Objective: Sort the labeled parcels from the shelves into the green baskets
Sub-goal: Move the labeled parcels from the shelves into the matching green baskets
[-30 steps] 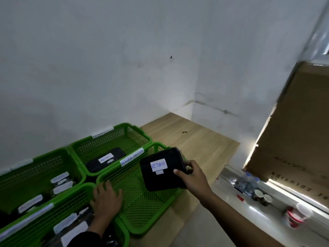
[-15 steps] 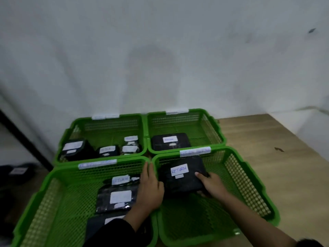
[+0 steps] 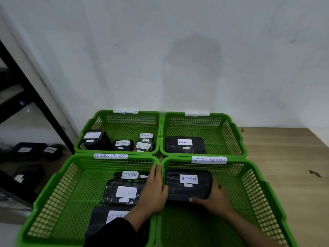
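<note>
Four green baskets sit in a two-by-two block on the wooden table (image 3: pixel 284 157), against a white wall. The right hand (image 3: pixel 213 198) grips the near right corner of a black parcel (image 3: pixel 188 184) labeled RETURN, fingers curled under its edge; the parcel lies in the far part of the near right basket (image 3: pixel 258 193), tagged RETURN OVERDUE. The left hand (image 3: pixel 154 191) rests flat, fingers straight, over the rims where the near right basket meets the near left basket (image 3: pixel 58 193), which holds three RETURN parcels. The far left basket (image 3: pixel 124 120) holds several small parcels; the far right basket (image 3: pixel 222 129) holds one.
</note>
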A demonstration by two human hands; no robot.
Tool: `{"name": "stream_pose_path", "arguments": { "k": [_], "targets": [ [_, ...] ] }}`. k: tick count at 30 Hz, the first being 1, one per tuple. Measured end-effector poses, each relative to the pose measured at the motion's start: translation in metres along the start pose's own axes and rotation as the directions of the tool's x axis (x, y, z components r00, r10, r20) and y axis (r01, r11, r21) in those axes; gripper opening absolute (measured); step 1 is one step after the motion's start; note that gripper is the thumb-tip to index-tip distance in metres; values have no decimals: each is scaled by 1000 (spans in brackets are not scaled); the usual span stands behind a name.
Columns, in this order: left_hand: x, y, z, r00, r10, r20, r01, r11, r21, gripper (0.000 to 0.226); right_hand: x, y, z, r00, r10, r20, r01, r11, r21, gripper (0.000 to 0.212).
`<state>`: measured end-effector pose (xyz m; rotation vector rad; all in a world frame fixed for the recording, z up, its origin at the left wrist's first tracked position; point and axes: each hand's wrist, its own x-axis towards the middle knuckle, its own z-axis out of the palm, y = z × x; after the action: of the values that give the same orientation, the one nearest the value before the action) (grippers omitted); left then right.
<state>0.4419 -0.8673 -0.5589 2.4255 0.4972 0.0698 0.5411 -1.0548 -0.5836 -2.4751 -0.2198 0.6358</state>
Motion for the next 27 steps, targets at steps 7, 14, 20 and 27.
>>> {"name": "stream_pose_path", "arguments": {
  "k": [7, 14, 20, 27],
  "targets": [
    [1, -4, 1, 1000, 6, 21, -6, 1000, -9, 70, -10, -12, -6, 999, 52, -15, -53, 998, -44, 161],
    [3, -6, -5, 994, 21, 108, -21, 1000, -2, 78, -56, -43, -17, 977, -24, -214, 23, 1000, -9, 102],
    [2, -4, -29, 973, 57, 223, -69, 996, 49, 83, -112, -76, -29, 857, -134, -497, 186, 981, 57, 62],
    [-31, 4, -99, 949, 301, 91, -293, 952, -92, 70, -191, -105, -34, 743, -199, -639, 317, 946, 74, 50]
  ]
}}
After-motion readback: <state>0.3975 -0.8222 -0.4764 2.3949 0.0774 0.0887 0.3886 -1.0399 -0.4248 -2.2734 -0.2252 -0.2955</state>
